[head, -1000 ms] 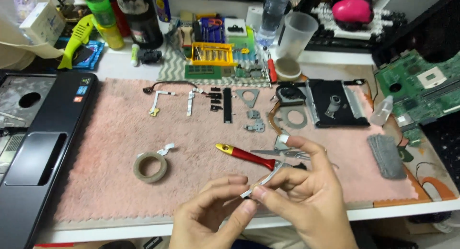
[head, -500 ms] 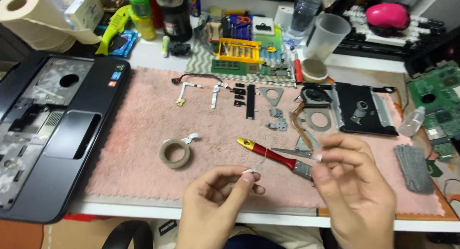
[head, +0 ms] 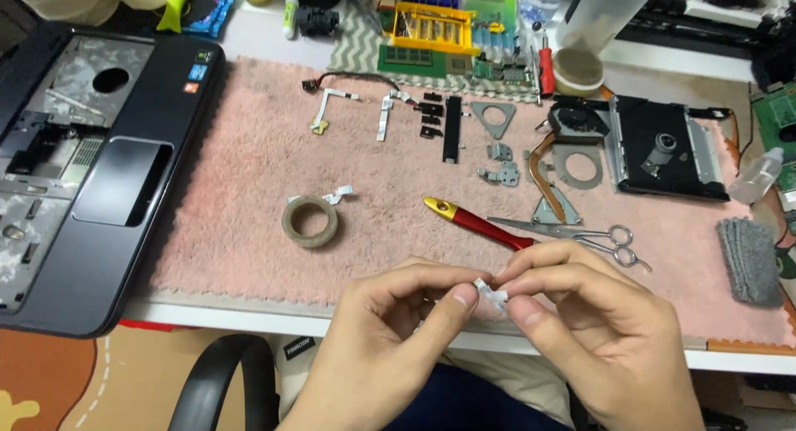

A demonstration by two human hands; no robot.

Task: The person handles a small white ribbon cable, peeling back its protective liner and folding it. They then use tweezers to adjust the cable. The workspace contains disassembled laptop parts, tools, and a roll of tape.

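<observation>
Left hand [head: 390, 331], right hand [head: 597, 331], white scrap [head: 489, 292] (mostly hidden)

Fluffy pink cloth mat [head: 249, 191] — shiny metal scissors [head: 580, 232].

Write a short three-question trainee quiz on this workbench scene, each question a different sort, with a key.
1. True or false: the left hand and the right hand pinch the same small white piece between their fingertips.
2. Multiple choice: on the pink mat, the roll of tape lies A) left of the red-handled tool, B) on the optical drive, C) under the scissors.
3. Fill in: the opened laptop base lies at the ____ edge of the view.

Key: 1 true; 2 A; 3 left.
</observation>
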